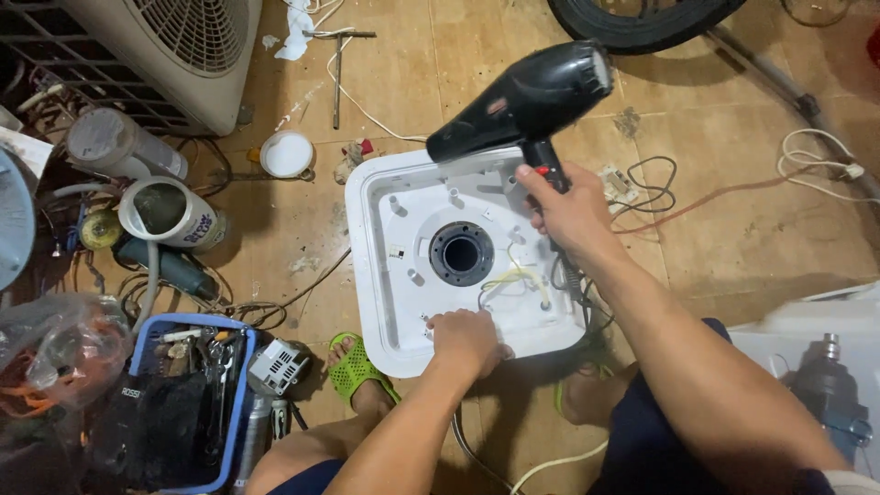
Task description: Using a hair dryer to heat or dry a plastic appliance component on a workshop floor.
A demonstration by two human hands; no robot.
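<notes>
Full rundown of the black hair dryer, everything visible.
The black hair dryer looks like glossy plastic, with a fat barrel and a straight handle that has a small red switch. The right hand grips the handle and holds it up in the air, nozzle slanting down and left over the far edge of the white square housing. Its rear end points up and right. A dark cord hangs below the hand. Only that hand touches it.

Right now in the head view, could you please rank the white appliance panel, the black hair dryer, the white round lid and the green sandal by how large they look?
1. White appliance panel, clearly largest.
2. Black hair dryer, held in the right hand; raised nearer the camera, so it may look bigger than it is.
3 and 4. Green sandal and white round lid look much alike, so I won't rank them.
</notes>
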